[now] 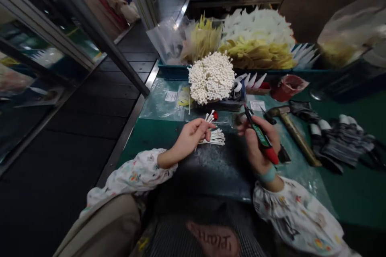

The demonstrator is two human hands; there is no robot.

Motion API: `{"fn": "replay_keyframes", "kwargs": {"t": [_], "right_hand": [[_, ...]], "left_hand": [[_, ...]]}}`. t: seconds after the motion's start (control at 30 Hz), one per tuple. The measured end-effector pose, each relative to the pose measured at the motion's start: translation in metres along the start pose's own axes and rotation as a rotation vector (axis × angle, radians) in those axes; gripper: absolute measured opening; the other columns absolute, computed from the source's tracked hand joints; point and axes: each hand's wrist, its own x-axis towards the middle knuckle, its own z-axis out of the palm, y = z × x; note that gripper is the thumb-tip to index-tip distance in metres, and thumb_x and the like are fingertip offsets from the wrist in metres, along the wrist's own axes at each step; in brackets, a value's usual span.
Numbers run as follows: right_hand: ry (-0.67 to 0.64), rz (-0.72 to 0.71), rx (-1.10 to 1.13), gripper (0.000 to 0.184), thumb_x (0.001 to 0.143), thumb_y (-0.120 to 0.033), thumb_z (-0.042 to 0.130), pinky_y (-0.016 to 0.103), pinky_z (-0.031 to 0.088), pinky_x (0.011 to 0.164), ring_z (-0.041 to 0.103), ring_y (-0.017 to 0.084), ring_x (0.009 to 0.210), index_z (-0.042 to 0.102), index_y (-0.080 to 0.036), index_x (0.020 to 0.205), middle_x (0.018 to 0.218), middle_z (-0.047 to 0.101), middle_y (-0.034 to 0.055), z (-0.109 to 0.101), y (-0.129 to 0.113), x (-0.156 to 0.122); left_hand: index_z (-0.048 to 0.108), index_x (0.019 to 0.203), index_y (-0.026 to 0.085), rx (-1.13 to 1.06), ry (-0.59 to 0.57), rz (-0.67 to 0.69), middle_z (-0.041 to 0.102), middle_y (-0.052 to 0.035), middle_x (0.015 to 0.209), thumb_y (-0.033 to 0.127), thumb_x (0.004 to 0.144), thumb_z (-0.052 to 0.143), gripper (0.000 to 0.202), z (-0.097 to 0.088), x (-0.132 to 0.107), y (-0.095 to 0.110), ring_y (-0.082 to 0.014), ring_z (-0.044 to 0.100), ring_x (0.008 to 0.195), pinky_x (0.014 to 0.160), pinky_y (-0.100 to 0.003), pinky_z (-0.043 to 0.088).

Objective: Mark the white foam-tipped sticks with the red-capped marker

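Observation:
My left hand (194, 133) is closed in a pinch round a few thin white stems (210, 116) with small knobbed tips. Just beyond and under its fingers lies a small pile of similar white stems (217, 137) on a dark mat (208, 168). My right hand (261, 144) grips a slim pen-like tool (259, 133), black with a green label and a red end. The tool's dark tip points up and away from me, apart from the stems. Beyond both hands stands a dense bundle of white-tipped stems (211, 77).
Blue trays (173, 71) along the back hold yellow and white petal-like pieces (256, 44). To the right lie a hammer (297, 138), grey work gloves (346, 142) and a red pot (288, 88). A metal post (117, 48) rises at the left. Another person (102, 6) sits behind it.

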Motion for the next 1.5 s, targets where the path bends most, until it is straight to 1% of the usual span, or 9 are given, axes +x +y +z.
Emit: {"fn": "replay_keyframes", "kwargs": {"t": [0.1,0.2,0.27,0.37,0.67,0.8,1.0,1.2,1.5], "right_hand": [[-0.033,0.105,0.099,0.022,0.104,-0.031,0.055,0.032,0.064,0.069,0.075,0.015,0.075,0.060,-0.029,0.125,0.098,0.077,0.0023,0.011,-0.005,-0.002],[-0.135,0.215,0.146,0.015,0.100,-0.032,0.064,0.032,0.066,0.076,0.077,0.015,0.078,0.061,-0.026,0.113,0.098,0.079,0.0023,0.018,-0.007,-0.001],[-0.188,0.247,0.163,0.023,0.093,-0.033,0.073,0.033,0.066,0.080,0.079,0.017,0.083,0.060,-0.025,0.111,0.099,0.079,0.0024,0.019,-0.006,-0.001],[-0.221,0.259,0.146,0.032,0.086,-0.033,0.080,0.032,0.066,0.079,0.079,0.018,0.085,0.060,-0.025,0.109,0.094,0.077,0.0006,0.020,-0.005,-0.002],[-0.163,0.281,0.125,0.035,0.082,-0.040,0.083,0.030,0.063,0.074,0.075,0.016,0.077,0.057,-0.025,0.100,0.086,0.071,-0.0022,0.022,-0.004,-0.003],[-0.172,0.258,0.083,0.036,0.081,-0.040,0.084,0.031,0.063,0.073,0.073,0.015,0.075,0.058,-0.025,0.100,0.085,0.069,-0.0029,0.021,-0.003,-0.003],[-0.161,0.261,0.070,0.034,0.081,-0.041,0.084,0.034,0.065,0.077,0.075,0.018,0.080,0.060,-0.025,0.100,0.088,0.072,-0.0013,0.021,-0.003,-0.004],[-0.112,0.304,0.121,0.038,0.077,-0.037,0.088,0.033,0.066,0.076,0.078,0.019,0.080,0.059,-0.025,0.098,0.087,0.076,-0.0020,0.021,-0.004,-0.004],[-0.092,0.369,0.186,0.040,0.079,-0.037,0.086,0.036,0.066,0.079,0.078,0.018,0.079,0.054,-0.026,0.101,0.085,0.078,-0.0024,0.021,-0.004,-0.004]], "left_hand": [[0.069,0.092,0.015,-0.040,-0.052,-0.091,0.067,-0.0018,0.068,0.056,0.095,0.063,0.042,0.002,-0.001,-0.012,-0.0056,0.038,0.047,0.047,-0.021,0.029],[0.073,0.092,0.015,0.036,-0.068,-0.102,0.073,-0.0048,0.076,0.051,0.095,0.065,0.037,0.000,-0.001,-0.011,-0.0061,0.043,0.050,0.050,-0.021,0.034],[0.075,0.090,0.016,0.098,-0.099,-0.115,0.075,-0.0053,0.078,0.049,0.094,0.065,0.035,0.000,-0.002,-0.009,-0.0065,0.045,0.051,0.050,-0.022,0.036],[0.076,0.083,0.017,0.158,-0.121,-0.112,0.075,-0.0046,0.074,0.047,0.093,0.066,0.034,0.002,-0.004,-0.008,-0.0076,0.046,0.050,0.050,-0.022,0.037],[0.079,0.081,0.018,0.231,-0.100,-0.082,0.075,-0.0043,0.072,0.040,0.093,0.063,0.030,0.003,-0.004,-0.012,-0.0096,0.050,0.052,0.051,-0.023,0.041],[0.079,0.082,0.017,0.275,-0.102,-0.051,0.078,-0.0050,0.077,0.035,0.093,0.062,0.027,0.004,-0.006,-0.012,-0.0115,0.059,0.058,0.054,-0.023,0.044],[0.079,0.078,0.019,0.400,-0.085,0.076,0.079,-0.0046,0.079,0.031,0.093,0.061,0.026,0.005,-0.007,-0.014,-0.0145,0.069,0.072,0.066,-0.024,0.050],[0.081,0.082,0.019,0.454,-0.078,0.059,0.075,-0.0027,0.066,0.033,0.095,0.058,0.030,0.003,-0.008,-0.013,-0.0110,0.058,0.051,0.052,-0.024,0.043],[0.081,0.082,0.020,0.493,-0.087,0.079,0.079,-0.0039,0.076,0.031,0.094,0.059,0.028,0.001,-0.008,-0.014,-0.0120,0.064,0.058,0.053,-0.023,0.045]]}}
